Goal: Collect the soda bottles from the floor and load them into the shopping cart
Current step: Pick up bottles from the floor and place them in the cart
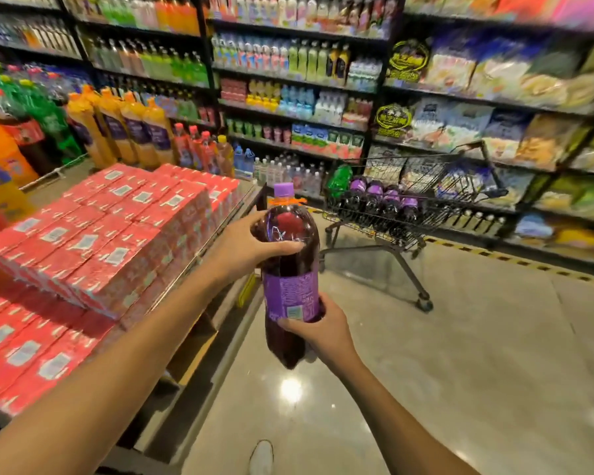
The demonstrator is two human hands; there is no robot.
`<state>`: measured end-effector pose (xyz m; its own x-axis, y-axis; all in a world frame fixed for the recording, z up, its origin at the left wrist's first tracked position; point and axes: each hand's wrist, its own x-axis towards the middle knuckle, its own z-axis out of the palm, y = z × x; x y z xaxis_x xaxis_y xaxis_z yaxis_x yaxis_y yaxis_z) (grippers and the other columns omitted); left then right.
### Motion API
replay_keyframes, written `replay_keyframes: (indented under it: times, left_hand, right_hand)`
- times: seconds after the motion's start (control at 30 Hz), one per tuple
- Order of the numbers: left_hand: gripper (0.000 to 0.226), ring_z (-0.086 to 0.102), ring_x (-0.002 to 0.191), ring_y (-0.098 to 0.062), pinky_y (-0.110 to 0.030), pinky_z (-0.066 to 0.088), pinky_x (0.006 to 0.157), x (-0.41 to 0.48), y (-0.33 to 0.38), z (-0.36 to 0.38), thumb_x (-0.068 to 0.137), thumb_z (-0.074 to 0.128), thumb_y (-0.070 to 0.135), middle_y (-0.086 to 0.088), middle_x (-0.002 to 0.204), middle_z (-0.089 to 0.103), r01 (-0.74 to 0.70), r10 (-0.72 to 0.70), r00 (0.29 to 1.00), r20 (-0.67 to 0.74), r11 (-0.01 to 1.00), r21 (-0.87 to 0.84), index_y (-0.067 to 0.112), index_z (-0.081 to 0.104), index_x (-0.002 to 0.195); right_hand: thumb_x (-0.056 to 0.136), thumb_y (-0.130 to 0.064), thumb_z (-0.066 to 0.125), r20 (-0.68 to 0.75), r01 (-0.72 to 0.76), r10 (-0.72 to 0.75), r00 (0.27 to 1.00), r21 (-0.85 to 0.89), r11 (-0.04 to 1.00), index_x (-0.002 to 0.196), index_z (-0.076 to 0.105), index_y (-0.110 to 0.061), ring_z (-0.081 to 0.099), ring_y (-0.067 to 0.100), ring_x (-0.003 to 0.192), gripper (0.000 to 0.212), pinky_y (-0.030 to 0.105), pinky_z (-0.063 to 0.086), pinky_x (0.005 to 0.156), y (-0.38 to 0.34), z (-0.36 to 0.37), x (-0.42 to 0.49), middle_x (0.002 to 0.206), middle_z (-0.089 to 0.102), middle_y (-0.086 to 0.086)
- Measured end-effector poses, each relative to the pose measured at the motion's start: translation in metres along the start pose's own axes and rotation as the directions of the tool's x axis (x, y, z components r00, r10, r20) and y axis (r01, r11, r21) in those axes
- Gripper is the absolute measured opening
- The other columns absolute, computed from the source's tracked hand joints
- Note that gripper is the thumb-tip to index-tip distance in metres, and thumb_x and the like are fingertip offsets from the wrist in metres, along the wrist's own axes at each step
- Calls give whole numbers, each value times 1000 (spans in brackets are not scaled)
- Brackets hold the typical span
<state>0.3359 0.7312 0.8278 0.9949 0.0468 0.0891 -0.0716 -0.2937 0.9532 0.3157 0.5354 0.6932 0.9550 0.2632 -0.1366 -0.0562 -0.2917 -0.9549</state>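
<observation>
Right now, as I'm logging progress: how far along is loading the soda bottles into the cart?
Done: four purple-capped bottles and a green bottle lie in the shopping cart. In hand: another purple soda bottle, the left hand gripping its shoulder, the right hand its label, short of the cart. Left: load it. No bottles show on the floor here.

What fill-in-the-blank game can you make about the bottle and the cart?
1. The left hand and the right hand hold a bottle with a ____ cap.
2. The ____ hand grips it lower down.
3. The cart holds dark bottles and one lighter bottle, coloured ____.
4. The stacked boxes are ____.

Missing words: purple, right, green, red.
</observation>
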Motion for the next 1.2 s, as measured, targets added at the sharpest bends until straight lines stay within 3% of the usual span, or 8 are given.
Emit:
replay_keyframes:
  times: [0.1,0.3,0.47,0.57,0.7,0.9,1.03,1.2]
  left_hand:
    - [73,72,103,-8,-36,57,95,40,-3,6,54,93,53,11,110,76,-24,25,999,23,999,-32,33,70,121]
    - [72,72,105,-13,-47,56,98,135,-14,17,57,96,51,7,112,76,-24,34,986,163,998,-60,31,69,121]
    - [56,72,94,-1,-26,59,82,203,-9,42,69,94,27,12,104,77,-36,56,974,221,995,-95,26,69,119]
    - [53,72,95,0,-16,54,76,249,-9,62,70,93,20,16,102,77,-59,88,961,263,991,-119,28,68,116]
    - [50,69,91,7,-11,51,75,315,-10,93,70,93,23,24,99,75,-83,114,949,294,990,-113,32,68,113]
    - [54,72,101,-9,-35,56,89,413,-7,132,70,94,32,9,109,77,-59,83,951,297,994,-91,29,70,118]
    - [50,73,98,-7,-34,57,85,472,-3,152,63,92,36,12,106,77,-52,80,958,275,993,-105,37,70,109]
    - [49,73,99,-7,-29,58,84,546,-13,164,71,92,28,10,107,77,-30,55,959,278,995,-94,30,70,114]
  right_hand:
    - [55,-66,93,-50,-26,25,998,-23,999,134,57,-37,69,5,110,92,37,62,94,-5,-15,27,119,71,-17]
    - [58,-59,96,-179,-72,67,982,-25,997,131,59,-40,70,6,108,84,36,62,93,-9,-39,90,118,72,-15]
    - [51,-55,94,-299,-87,84,951,5,996,127,64,-33,73,11,101,84,34,65,81,-12,-64,138,111,75,-10]
    - [49,-57,92,-349,-80,86,933,30,996,126,63,-33,72,8,101,86,31,63,82,-12,-86,170,111,75,-9]
    - [50,-58,93,-372,-82,90,924,37,996,129,62,-34,70,6,104,88,28,62,83,-6,-123,224,112,74,-12]
    - [51,-59,94,-372,-104,110,922,36,994,122,62,-36,71,4,99,81,34,62,87,2,-187,312,110,74,-13]
    - [55,-51,97,-348,-94,110,931,61,994,122,63,-35,71,0,96,77,28,61,84,3,-223,368,108,74,-13]
    - [54,-52,97,-316,-92,107,943,62,994,118,61,-41,71,-1,98,74,25,60,84,5,-252,440,109,74,-14]
